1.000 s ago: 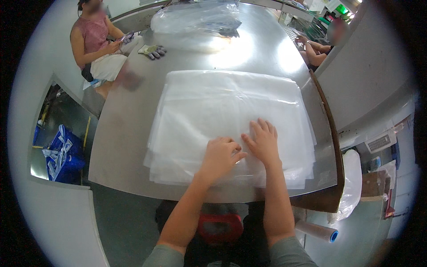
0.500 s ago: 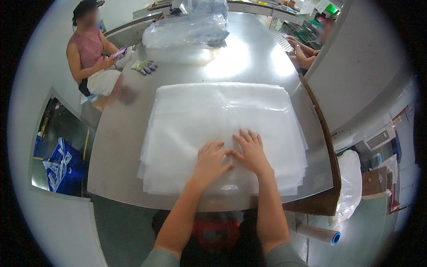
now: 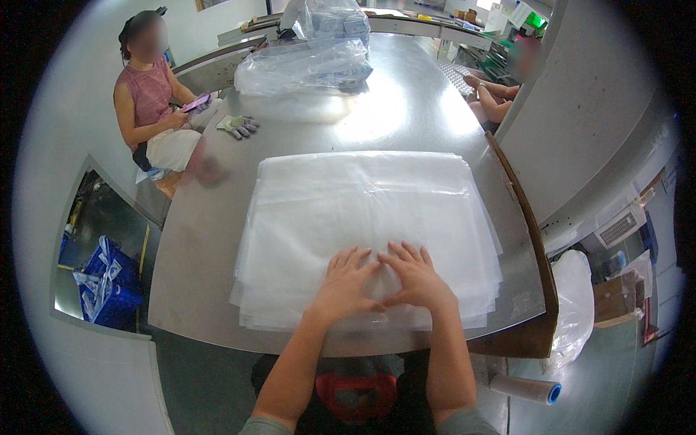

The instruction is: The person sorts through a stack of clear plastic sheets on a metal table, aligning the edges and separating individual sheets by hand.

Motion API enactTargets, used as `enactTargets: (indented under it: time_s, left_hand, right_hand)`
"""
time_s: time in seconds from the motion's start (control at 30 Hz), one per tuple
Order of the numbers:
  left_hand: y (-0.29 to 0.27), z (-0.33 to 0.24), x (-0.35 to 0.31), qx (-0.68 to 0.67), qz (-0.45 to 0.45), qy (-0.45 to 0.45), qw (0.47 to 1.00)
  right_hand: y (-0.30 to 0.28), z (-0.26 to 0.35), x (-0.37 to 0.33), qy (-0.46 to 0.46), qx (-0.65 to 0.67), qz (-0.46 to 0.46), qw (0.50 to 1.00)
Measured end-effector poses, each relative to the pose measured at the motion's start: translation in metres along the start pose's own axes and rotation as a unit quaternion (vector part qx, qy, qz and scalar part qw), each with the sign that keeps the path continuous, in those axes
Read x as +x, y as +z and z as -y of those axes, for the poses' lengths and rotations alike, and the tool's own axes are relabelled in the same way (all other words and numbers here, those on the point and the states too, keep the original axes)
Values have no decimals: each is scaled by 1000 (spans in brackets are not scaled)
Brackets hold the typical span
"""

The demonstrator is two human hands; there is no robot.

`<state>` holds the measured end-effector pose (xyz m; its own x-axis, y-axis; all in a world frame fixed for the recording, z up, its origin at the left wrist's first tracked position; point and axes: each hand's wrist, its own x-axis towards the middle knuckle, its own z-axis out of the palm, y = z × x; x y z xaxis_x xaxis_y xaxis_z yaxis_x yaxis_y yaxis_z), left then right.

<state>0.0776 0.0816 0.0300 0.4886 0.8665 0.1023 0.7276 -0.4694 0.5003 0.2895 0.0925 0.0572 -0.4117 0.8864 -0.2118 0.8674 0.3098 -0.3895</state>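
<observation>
A stack of translucent white plastic sheets or bags (image 3: pixel 362 199) lies flat on the metal table (image 3: pixel 196 268), its layers fanned unevenly at the near edge and sides. My left hand (image 3: pixel 346 284) rests palm down on the near middle of the stack, fingers stretched forward. Beside it my right hand (image 3: pixel 417 278) lies on the same top layer, fingers spread. The two hands nearly meet at the index fingers and thumbs. Neither holds anything.
Bundled clear plastic bags (image 3: pixel 304 69) sit at the table's far end, near a work glove (image 3: pixel 238 126). A seated person (image 3: pixel 148 101) holds a phone at left; another (image 3: pixel 493 94) sits far right. A blue crate (image 3: pixel 112 286) and a film roll (image 3: pixel 525 389) stand lower down.
My hands have slid back toward me over the stack, the right one more, and now lie level with each other. The whole scene sits slightly lower in view.
</observation>
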Motion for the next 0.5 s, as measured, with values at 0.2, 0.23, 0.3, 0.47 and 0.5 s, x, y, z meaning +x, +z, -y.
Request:
enactTargets:
  time_s: [0.2, 0.23, 0.3, 0.47, 0.5]
  left_hand:
    - [4, 0, -4, -1, 18, 15, 1000]
    - [1, -3, -5, -6, 18, 19, 1000]
    - [-3, -6, -6, -10, 18, 24, 1000]
    - [-8, -9, -8, -44, -14, 31, 998]
    - [-9, -9, -7, -44, -14, 32, 998]
  right_hand:
    - [6, -10, 4, -16, 18, -10, 1000]
    - [6, -11, 4, -17, 21, -13, 1000]
    - [6, -11, 3, -19, 24, -16, 999]
    - [7, -11, 4, -55, 55, -82, 994]
    - [7, -11, 4, -55, 55, -82, 994]
